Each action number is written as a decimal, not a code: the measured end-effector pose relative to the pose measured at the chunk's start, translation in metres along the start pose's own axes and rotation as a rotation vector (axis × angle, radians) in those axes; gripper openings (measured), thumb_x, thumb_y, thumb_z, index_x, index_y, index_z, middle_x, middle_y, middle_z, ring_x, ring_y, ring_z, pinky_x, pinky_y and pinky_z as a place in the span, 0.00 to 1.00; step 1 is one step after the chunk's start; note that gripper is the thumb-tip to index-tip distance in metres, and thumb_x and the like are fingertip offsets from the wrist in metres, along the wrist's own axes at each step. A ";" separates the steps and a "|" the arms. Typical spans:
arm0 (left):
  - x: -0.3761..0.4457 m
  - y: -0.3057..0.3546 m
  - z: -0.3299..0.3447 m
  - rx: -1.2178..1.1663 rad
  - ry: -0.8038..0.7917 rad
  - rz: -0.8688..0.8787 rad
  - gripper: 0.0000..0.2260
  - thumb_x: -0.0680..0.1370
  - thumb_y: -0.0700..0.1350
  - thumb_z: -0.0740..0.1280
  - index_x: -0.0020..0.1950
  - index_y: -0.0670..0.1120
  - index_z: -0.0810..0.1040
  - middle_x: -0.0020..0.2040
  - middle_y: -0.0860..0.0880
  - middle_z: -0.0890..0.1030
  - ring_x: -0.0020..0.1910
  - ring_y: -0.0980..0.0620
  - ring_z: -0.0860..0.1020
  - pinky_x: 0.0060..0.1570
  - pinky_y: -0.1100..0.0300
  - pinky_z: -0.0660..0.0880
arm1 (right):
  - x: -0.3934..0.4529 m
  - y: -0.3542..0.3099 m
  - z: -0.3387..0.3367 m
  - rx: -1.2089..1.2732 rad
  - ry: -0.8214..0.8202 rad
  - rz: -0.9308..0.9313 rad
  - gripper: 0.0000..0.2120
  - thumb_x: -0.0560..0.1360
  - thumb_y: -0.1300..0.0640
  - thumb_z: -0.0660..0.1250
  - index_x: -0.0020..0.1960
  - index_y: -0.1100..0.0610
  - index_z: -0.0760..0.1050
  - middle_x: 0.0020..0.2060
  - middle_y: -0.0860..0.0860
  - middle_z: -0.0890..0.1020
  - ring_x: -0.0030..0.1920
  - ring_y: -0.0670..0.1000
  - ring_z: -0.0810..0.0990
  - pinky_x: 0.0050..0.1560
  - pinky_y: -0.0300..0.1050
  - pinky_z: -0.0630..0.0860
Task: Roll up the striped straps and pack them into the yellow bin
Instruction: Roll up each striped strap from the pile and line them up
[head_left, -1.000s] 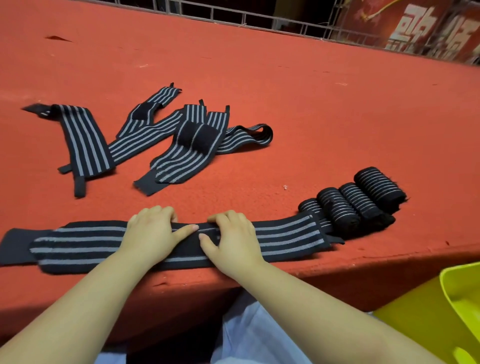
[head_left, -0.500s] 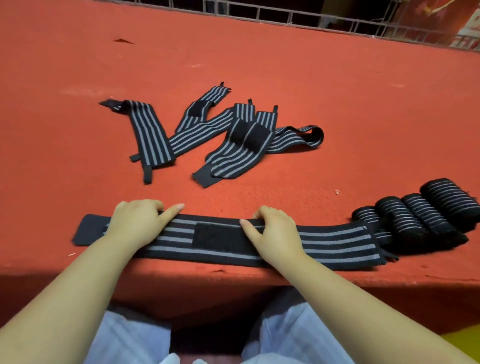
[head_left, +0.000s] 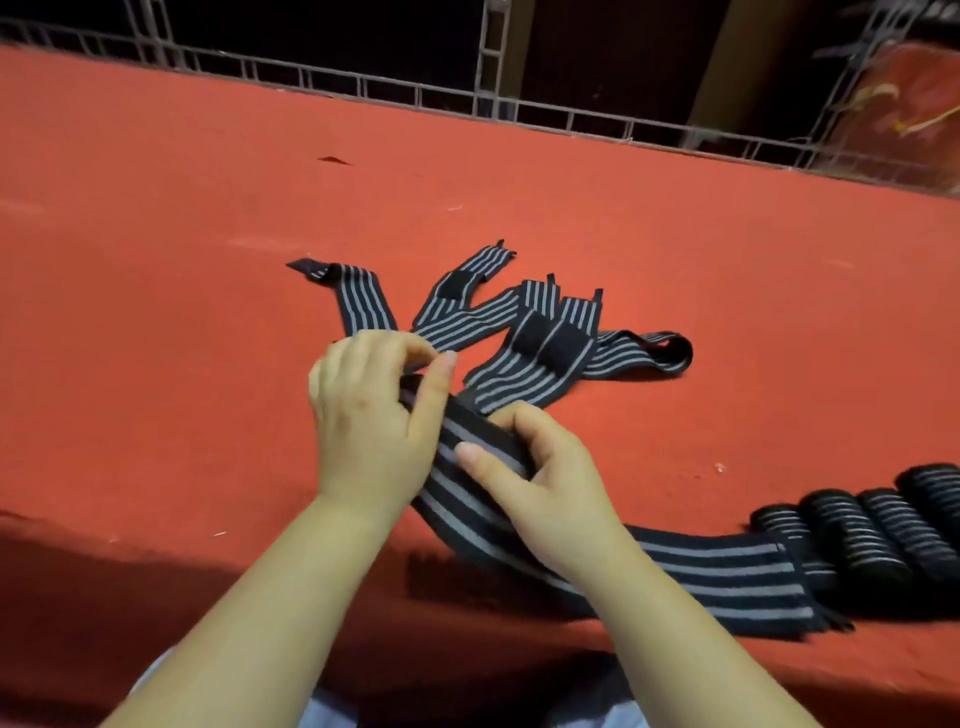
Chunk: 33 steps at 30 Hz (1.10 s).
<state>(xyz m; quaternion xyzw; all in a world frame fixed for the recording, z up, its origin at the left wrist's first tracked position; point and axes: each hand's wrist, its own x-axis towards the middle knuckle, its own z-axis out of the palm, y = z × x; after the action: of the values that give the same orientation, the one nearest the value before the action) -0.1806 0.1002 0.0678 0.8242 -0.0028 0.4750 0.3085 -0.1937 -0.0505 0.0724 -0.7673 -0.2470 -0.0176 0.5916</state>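
1. Red carpeted surface (head_left: 156, 260) fills the view; metal railing (head_left: 363, 88) runs along its far edge w/ dark behind.
2. Left hand (head_left: 371, 415) is curled, thumb & fingers pinching the raised left end of a striped strap (head_left: 727, 577).
3. Right hand (head_left: 540, 478) is just beside it, fingers wrapped over the strap & thumb on top; the band runs from both grips down to the right & lies flat near the front edge.
4. Loose straps (head_left: 524, 353) lie in a heap just behind the hands.
5. Rolled straps (head_left: 872, 530) sit in a row at far right, touching the flat end of the held strap.
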 end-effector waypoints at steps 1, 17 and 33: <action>-0.004 0.000 0.000 -0.033 0.010 -0.232 0.14 0.77 0.55 0.60 0.51 0.47 0.76 0.47 0.52 0.75 0.50 0.52 0.72 0.55 0.57 0.63 | -0.004 -0.002 0.000 0.015 0.090 -0.017 0.07 0.74 0.57 0.69 0.41 0.57 0.73 0.35 0.50 0.79 0.37 0.49 0.76 0.43 0.42 0.74; -0.118 0.030 -0.026 -1.069 -0.678 -1.098 0.13 0.76 0.45 0.63 0.56 0.43 0.80 0.51 0.42 0.84 0.49 0.47 0.82 0.49 0.56 0.78 | -0.131 0.038 0.055 -0.031 0.279 0.326 0.05 0.78 0.48 0.59 0.52 0.38 0.69 0.45 0.36 0.79 0.48 0.31 0.76 0.48 0.31 0.72; -0.163 0.037 -0.027 -0.879 -0.602 -0.737 0.10 0.74 0.31 0.67 0.48 0.45 0.80 0.43 0.48 0.85 0.44 0.53 0.82 0.45 0.64 0.77 | -0.150 0.061 0.026 0.150 0.393 0.369 0.08 0.80 0.58 0.59 0.51 0.50 0.77 0.46 0.43 0.83 0.49 0.43 0.81 0.52 0.41 0.74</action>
<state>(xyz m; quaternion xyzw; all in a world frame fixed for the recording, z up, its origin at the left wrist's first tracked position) -0.3026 0.0370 -0.0313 0.6650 -0.0004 0.0407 0.7457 -0.3077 -0.0917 -0.0380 -0.7352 0.0158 -0.0398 0.6765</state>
